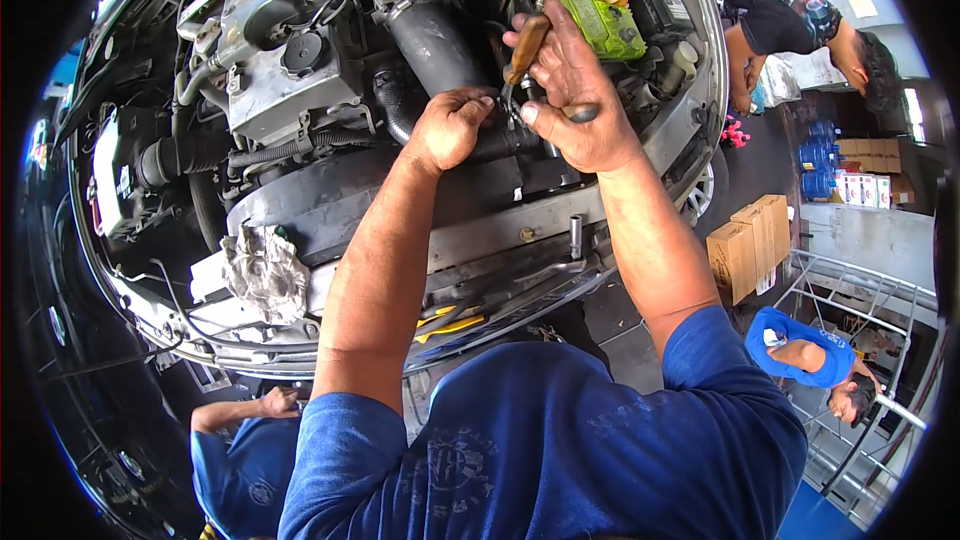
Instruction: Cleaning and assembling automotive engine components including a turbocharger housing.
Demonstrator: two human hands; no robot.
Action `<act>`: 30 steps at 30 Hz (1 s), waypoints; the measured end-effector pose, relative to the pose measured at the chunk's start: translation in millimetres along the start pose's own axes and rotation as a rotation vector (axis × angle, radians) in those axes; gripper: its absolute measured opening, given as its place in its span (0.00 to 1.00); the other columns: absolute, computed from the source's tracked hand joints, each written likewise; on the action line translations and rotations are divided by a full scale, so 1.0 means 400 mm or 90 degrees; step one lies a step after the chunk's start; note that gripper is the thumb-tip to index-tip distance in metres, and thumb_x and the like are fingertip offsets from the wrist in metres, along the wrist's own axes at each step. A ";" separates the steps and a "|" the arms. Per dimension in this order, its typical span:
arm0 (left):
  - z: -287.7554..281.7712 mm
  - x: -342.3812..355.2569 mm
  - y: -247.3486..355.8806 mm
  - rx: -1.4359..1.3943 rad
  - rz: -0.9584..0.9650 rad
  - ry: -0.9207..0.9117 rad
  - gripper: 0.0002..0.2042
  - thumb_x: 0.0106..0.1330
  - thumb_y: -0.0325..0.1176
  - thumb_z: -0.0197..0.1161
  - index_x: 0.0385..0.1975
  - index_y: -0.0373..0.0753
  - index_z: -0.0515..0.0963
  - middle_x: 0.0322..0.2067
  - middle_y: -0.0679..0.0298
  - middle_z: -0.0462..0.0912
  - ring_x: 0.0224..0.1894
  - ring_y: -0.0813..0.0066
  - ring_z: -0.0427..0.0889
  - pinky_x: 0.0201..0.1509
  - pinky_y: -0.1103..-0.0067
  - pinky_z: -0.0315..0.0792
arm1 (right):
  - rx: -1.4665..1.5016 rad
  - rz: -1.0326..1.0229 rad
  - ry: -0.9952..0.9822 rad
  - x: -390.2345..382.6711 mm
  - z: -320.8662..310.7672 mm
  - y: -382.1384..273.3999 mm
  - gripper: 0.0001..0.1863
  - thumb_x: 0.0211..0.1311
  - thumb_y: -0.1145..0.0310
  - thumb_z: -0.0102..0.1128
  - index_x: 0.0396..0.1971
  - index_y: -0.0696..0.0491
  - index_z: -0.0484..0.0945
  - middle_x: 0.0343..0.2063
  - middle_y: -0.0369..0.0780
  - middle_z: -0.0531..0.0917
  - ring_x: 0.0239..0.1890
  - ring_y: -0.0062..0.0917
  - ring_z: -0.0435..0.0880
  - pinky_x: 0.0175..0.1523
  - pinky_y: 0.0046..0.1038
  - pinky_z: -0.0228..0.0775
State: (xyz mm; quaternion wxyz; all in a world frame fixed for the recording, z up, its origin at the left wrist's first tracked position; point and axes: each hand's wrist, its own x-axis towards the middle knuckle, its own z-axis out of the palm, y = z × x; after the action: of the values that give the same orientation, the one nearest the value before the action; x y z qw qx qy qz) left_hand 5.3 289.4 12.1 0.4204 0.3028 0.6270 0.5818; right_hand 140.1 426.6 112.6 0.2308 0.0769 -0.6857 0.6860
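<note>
My left hand (450, 130) is closed over the front of the engine bay, thumb pressed to the fingers; whatever small part it grips is hidden. Close beside it, my right hand (590, 105) is turned palm up. A tool with a wooden handle (528, 48) lies across its fingers, metal end down toward my left hand. A dark, rounded handle end (580, 113) shows between my right thumb and palm; the rest of that piece is unclear. Just behind my hands runs a thick black intake hose (432, 45).
The engine (290, 80) fills the left, a battery with a bright green cover (600, 25) the far right. A ratchet with a tall socket (576, 238) and a crumpled rag (265, 275) rest at the front. Cardboard boxes (748, 245) stand right; other people are nearby.
</note>
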 end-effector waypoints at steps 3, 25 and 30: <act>0.004 -0.005 0.006 -0.010 0.011 0.005 0.18 0.71 0.31 0.54 0.56 0.25 0.77 0.44 0.57 0.86 0.46 0.70 0.82 0.56 0.76 0.74 | 0.025 0.007 -0.004 -0.003 0.013 0.000 0.57 0.53 0.73 0.70 0.79 0.56 0.41 0.72 0.48 0.60 0.76 0.38 0.58 0.79 0.42 0.44; 0.048 -0.048 0.122 0.521 -0.040 -0.037 0.26 0.54 0.40 0.75 0.50 0.34 0.77 0.44 0.46 0.86 0.54 0.46 0.82 0.58 0.61 0.76 | -0.057 0.003 0.136 0.061 0.034 0.000 0.23 0.57 0.83 0.63 0.54 0.61 0.71 0.38 0.41 0.81 0.40 0.20 0.80 0.48 0.24 0.75; 0.047 -0.030 0.083 0.532 -0.027 -0.049 0.29 0.55 0.40 0.74 0.54 0.34 0.74 0.45 0.45 0.85 0.54 0.46 0.82 0.59 0.60 0.76 | -0.187 0.011 0.130 0.043 0.057 -0.011 0.22 0.57 0.86 0.61 0.53 0.60 0.72 0.38 0.40 0.81 0.38 0.19 0.80 0.44 0.20 0.75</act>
State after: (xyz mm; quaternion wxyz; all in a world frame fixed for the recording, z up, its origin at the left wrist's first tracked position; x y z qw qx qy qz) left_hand 23.8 292.5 47.4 0.2961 0.4559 0.7990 0.2571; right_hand 122.1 407.8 125.0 0.3019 -0.0333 -0.7521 0.5849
